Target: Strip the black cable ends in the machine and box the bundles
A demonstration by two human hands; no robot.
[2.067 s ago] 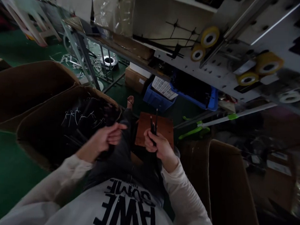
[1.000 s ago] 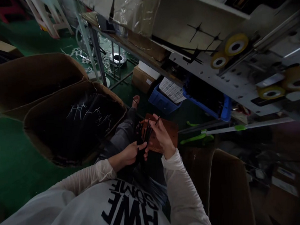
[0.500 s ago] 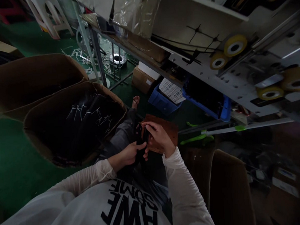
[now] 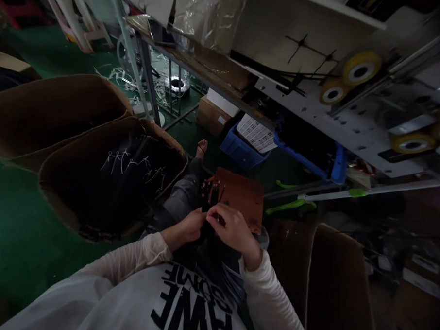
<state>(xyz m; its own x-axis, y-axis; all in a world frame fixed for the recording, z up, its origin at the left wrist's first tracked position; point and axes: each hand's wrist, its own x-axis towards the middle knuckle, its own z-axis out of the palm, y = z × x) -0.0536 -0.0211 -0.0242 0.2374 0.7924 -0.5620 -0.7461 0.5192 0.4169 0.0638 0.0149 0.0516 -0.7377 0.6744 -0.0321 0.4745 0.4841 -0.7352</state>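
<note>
A bundle of thin black wires (image 4: 210,191) with small pale and reddish tips stands upright over my lap. My left hand (image 4: 192,224) is closed around its lower part. Just to the right, my right hand (image 4: 232,226) has thumb and forefinger pinched together against the bundle, close to my left hand. What sits in that pinch is too small and dark to make out. Behind the bundle lies a reddish-brown board (image 4: 242,197). A carton (image 4: 62,151) to my left holds dark material with several white ties (image 4: 117,156) on top.
Another open carton (image 4: 110,89) stands further left, and one (image 4: 341,282) on the right. Blue bins (image 4: 242,154) sit under the bench (image 4: 205,72). A machine with yellow rollers (image 4: 361,69) hangs over the upper right. A white pole with green parts (image 4: 291,205) crosses at right.
My right hand has come down from the wire tips to beside my left hand, uncovering the tips. My left hand stays around the bundle. The view has shifted slightly.
</note>
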